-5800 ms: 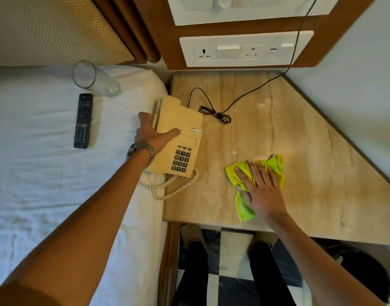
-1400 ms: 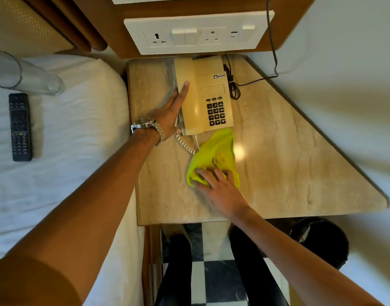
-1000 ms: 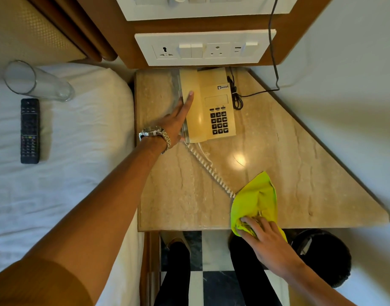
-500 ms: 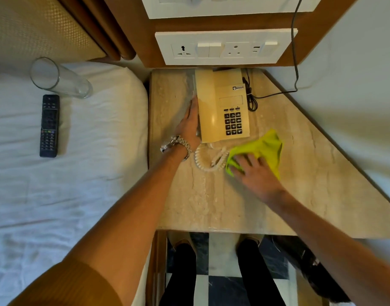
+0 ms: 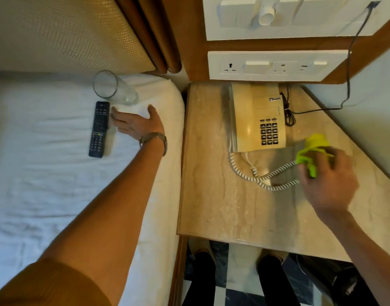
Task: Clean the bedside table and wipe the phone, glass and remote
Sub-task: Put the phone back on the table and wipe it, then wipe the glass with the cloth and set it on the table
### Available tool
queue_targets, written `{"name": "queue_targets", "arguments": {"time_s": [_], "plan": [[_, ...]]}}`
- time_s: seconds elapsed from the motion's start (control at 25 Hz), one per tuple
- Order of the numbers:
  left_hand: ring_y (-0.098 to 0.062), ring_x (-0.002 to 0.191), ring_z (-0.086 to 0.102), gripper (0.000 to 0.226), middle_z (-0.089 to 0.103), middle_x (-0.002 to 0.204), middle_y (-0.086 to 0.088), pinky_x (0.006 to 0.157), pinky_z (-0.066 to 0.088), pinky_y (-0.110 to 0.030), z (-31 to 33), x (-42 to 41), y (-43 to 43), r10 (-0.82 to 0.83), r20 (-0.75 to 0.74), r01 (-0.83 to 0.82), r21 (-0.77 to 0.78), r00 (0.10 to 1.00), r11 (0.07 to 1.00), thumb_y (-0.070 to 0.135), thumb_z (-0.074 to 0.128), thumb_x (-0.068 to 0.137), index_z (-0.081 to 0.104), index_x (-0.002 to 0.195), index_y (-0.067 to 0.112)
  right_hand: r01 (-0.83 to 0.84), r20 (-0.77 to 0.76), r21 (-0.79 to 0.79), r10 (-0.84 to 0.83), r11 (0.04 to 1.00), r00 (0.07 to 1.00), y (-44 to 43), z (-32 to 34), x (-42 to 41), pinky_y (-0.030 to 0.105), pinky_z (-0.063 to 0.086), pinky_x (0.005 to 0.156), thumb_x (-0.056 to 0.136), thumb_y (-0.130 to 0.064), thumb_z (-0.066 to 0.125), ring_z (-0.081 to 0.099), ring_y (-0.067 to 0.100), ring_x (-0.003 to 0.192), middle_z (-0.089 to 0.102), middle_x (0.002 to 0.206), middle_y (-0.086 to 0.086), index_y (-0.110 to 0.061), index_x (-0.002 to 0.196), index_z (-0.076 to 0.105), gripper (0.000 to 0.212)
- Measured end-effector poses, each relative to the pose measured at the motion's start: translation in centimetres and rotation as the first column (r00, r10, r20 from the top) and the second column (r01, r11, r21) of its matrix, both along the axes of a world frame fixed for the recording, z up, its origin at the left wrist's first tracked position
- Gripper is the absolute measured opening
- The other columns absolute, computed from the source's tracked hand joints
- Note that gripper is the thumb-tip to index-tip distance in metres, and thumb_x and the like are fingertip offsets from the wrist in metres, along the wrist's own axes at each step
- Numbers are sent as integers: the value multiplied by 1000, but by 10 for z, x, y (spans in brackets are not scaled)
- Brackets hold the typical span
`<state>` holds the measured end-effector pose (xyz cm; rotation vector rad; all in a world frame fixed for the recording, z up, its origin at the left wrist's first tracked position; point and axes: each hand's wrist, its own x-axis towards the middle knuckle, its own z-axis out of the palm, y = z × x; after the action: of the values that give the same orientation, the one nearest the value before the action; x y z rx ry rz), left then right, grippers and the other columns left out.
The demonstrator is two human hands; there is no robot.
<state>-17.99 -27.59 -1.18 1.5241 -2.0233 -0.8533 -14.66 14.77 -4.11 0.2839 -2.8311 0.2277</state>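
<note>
Beige phone (image 5: 258, 120) sits at table (image 5: 211, 206) rear; bunched yellow-green cloth (image 5: 313, 149) to its right; glass (image 5: 114, 89) lies sideways beside black remote (image 5: 99, 129) on bed (image 5: 46, 184).

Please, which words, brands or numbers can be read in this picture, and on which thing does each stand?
Beige plastic desk telephone: brand label too blurred to read; keypad digits too small.
Slim black remote control: button marks too small to read.
No legible text elsewhere.

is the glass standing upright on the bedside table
No, the glass lies on its side on the bed, close to the top end of the remote.
</note>
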Motion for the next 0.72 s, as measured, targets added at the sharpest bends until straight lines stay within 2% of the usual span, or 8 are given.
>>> {"name": "queue_targets", "arguments": {"time_s": [0.08,0.12,0.24,0.36,0.44,0.56,0.64,0.72], "plan": [[-35,147,26,109,23,159,-18,121,18,-37,3,-7,-40,43,-24,-42,26,999,999,38,85,77,19,155,-1,142,13,-119,-141,983,990,-2,5,-6,47,47,68,98,-37,54,55,41,101,56,122,17,-12,106,64,28],[-33,146,30,112,27,158,-16,122,23,-40,2,-9,-57,24,-49,-21,51,999,998,41,86,74,20,156,2,167,29,-179,-165,970,986,-6,7,-8,47,49,69,97,-35,55,55,41,104,55,123,18,-12,107,65,28],[-25,123,56,86,57,132,-6,104,48,-32,0,-11,-85,-86,-197,113,132,977,985,37,91,70,47,137,5,105,135,-385,-57,917,989,-26,14,-12,41,48,81,93,-31,56,53,37,110,52,126,22,-10,115,63,32],[-13,104,62,66,61,113,1,93,53,-27,0,-8,-84,-162,-310,208,123,937,970,33,90,70,53,118,6,69,232,-528,66,846,971,-50,25,-17,33,45,91,90,-27,57,55,32,111,54,125,16,-13,123,58,36],[1,97,61,55,60,108,10,89,54,-22,6,-2,-69,-259,-360,331,153,896,931,38,87,74,51,113,21,78,290,-604,128,793,948,-65,33,-20,43,50,92,90,-25,58,57,29,110,59,122,9,-17,128,55,39],[9,95,65,48,66,105,12,79,53,-12,5,15,-27,-438,-362,551,321,823,770,48,78,83,55,119,26,63,321,-680,218,731,922,-77,42,-19,48,53,90,96,-26,56,60,23,109,63,123,2,-21,135,53,40],[-4,102,69,60,72,108,7,83,56,-23,1,33,10,-518,-371,637,466,771,614,55,75,83,57,130,22,61,346,-693,257,718,902,-82,44,-18,45,53,96,99,-24,56,58,18,114,62,128,2,-18,139,54,40],[-9,100,69,66,73,104,10,85,55,-31,-6,51,51,-541,-405,664,585,737,465,69,73,77,61,129,28,78,388,-715,302,695,871,-80,50,-18,43,52,99,102,-20,57,57,16,118,61,131,3,-16,141,55,39]]}}
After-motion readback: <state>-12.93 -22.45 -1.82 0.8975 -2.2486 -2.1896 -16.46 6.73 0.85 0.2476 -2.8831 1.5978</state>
